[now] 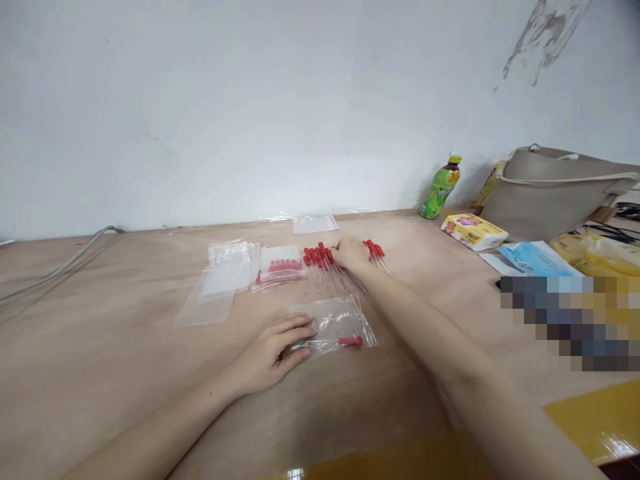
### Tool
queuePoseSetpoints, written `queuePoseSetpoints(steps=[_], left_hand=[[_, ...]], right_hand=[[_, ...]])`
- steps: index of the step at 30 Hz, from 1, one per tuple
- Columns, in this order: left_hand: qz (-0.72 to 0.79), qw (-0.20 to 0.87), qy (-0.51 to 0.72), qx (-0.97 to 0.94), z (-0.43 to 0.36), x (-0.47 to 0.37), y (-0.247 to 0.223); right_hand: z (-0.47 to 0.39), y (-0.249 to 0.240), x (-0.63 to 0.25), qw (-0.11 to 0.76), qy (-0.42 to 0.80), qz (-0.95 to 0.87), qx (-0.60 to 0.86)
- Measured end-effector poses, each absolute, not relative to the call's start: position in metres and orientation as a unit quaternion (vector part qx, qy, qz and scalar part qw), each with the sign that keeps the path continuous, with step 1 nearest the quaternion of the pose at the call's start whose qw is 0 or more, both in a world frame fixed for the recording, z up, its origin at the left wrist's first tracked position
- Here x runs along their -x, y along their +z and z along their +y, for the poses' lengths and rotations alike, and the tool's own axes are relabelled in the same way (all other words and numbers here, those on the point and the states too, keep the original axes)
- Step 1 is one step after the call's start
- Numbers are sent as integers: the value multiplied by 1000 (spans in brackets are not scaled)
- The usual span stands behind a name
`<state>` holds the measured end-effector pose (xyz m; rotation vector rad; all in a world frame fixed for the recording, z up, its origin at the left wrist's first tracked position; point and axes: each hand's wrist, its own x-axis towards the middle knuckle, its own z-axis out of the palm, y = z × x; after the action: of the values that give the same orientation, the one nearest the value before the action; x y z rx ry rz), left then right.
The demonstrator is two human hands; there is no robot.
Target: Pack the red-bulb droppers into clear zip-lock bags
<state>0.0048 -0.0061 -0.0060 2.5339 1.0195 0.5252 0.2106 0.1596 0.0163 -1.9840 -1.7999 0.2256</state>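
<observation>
My left hand [280, 350] lies over the left edge of a clear plastic zip bag [335, 320], fingers and thumb apart. Inside that bag, near its lower right corner, is a single red rubber bulb [351, 341]. Farther back, my right hand [351, 255] reaches into a row of glass droppers with red bulbs [320, 260], its fingers closed at a red bulb and partly hiding it. More droppers [375, 250] stick out to the right of this hand. To the left of the row, another zip bag [280, 257] holds several red bulbs.
Flat clear bags [215, 293] overlap on the left, and one more bag [315, 224] lies by the wall. A grey cable [80, 250] runs at far left. On the right are a green bottle [441, 189], a tissue pack [473, 231], a blue packet [540, 259] and a grey bag [550, 193].
</observation>
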Motion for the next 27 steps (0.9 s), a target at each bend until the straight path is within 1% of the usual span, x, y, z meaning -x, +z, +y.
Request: queuePoseSetpoints(steps=[4, 8, 10, 12, 13, 14, 20, 24, 27], left_hand=[[360, 178, 168, -900, -6, -4, -5], [358, 162, 168, -904, -5, -4, -5], [356, 158, 168, -906, -5, -4, -6], [355, 159, 167, -906, -4, -4, -6], [356, 160, 166, -906, -4, -4, -6], [356, 161, 165, -905, -4, -4, -6], [361, 168, 173, -901, -4, -4, -6], [360, 171, 178, -900, -5, -4, -5], [360, 171, 181, -899, -6, -6, -4]], right_hand=[[160, 21, -215, 254, 112, -634, 722], [147, 34, -235, 328, 166, -631, 684], [134, 36, -249, 394, 217, -626, 637], [117, 31, -263, 516, 314, -578, 549], [108, 26, -270, 564, 339, -547, 517], [99, 19, -276, 586, 355, -529, 501], [62, -19, -293, 594, 417, -473, 499], [52, -24, -288, 590, 480, -410, 503], [45, -20, -287, 569, 548, -362, 496]])
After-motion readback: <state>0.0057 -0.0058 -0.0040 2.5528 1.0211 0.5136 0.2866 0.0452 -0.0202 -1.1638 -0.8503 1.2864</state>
